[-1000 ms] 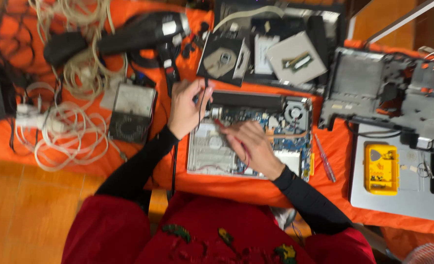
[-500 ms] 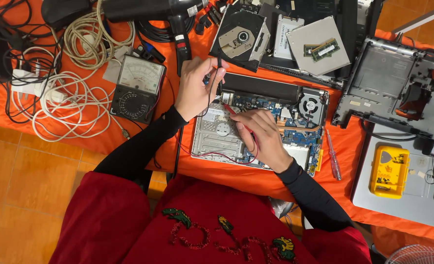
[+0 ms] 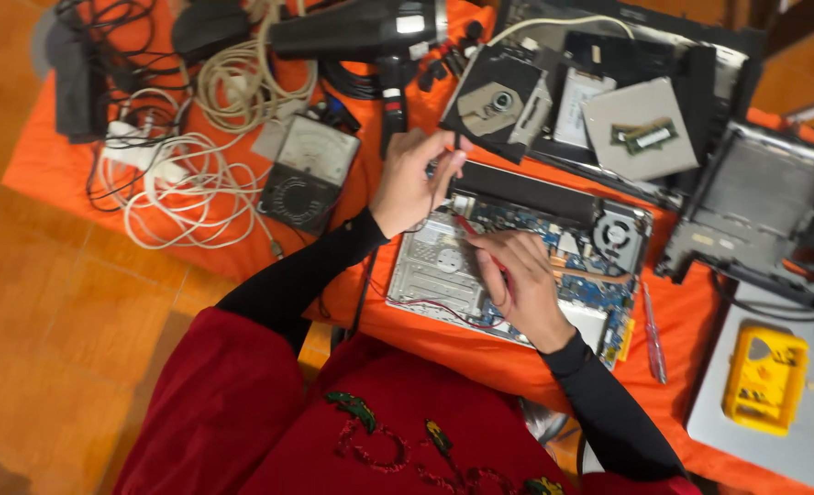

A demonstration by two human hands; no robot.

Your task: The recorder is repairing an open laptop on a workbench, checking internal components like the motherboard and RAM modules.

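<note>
Electronics repair bench — opened laptop [image 3: 517, 266], multimeter [image 3: 308, 174].

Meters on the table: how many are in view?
2. A grey analog meter lies left of the left hand, beside the white cable coil. A yellow meter sits on the grey panel at far right. Others may be hidden.

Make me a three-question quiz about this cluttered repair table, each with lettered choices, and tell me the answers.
1. Where is the yellow meter? A far right of the picture B beside the white cables C on the floor
2. What colour is the tablecloth? A blue B orange C white
3. What state is the laptop in? A closed B open, circuit board showing C wrapped

Answers: 1 A, it lies on a grey panel at right. 2 B, orange shows under everything. 3 B, the fan and board are bare under the left hand and right hand, each holding a thin probe.
</note>
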